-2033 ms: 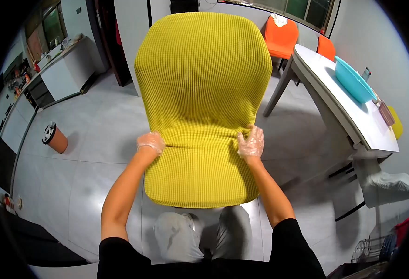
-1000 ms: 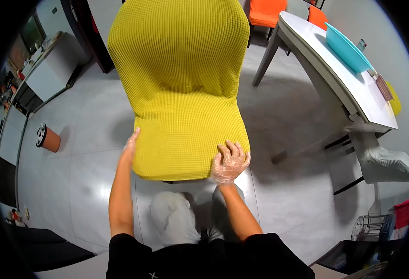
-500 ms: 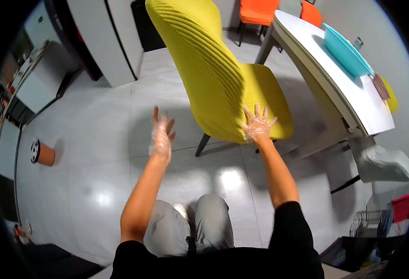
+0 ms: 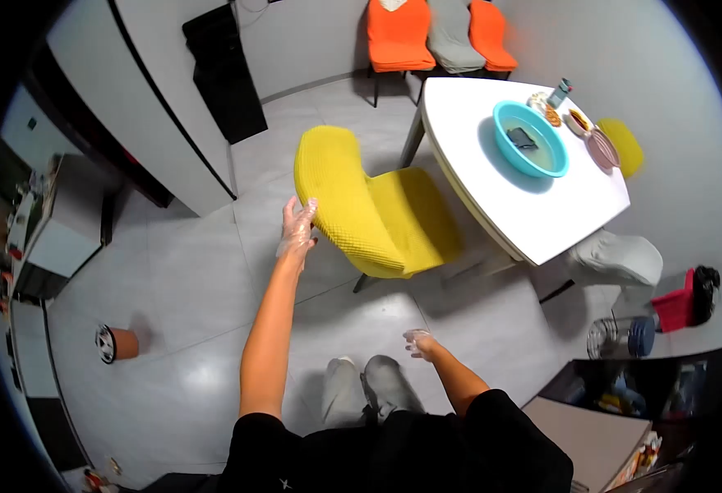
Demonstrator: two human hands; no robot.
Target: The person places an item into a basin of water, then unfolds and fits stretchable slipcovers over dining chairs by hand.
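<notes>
A yellow chair [image 4: 348,201] with a ribbed fabric cover stands in front of me, its back turned toward my left side. My left hand [image 4: 296,232], in a clear plastic glove, is up at the outer side of the backrest. Its fingers are apart and appear to touch the cover. Lower down, nearer my body, my right hand [image 4: 418,343] is also gloved and hangs over the floor, away from the chair. Its fingers stretch out with nothing in them.
At right is a white table [image 4: 492,205] bearing a turquoise basin [image 4: 533,171] with water and a dark item inside. Orange chairs [image 4: 402,37] line the back wall. A grey-covered chair [image 4: 620,259] stands at the table's near end. A brown bin [image 4: 122,343] is at left.
My right hand has left the chair's seat side and drawn back toward me. My left hand has come to the backrest. My view has shifted, showing more of the table and the basin's contents.
</notes>
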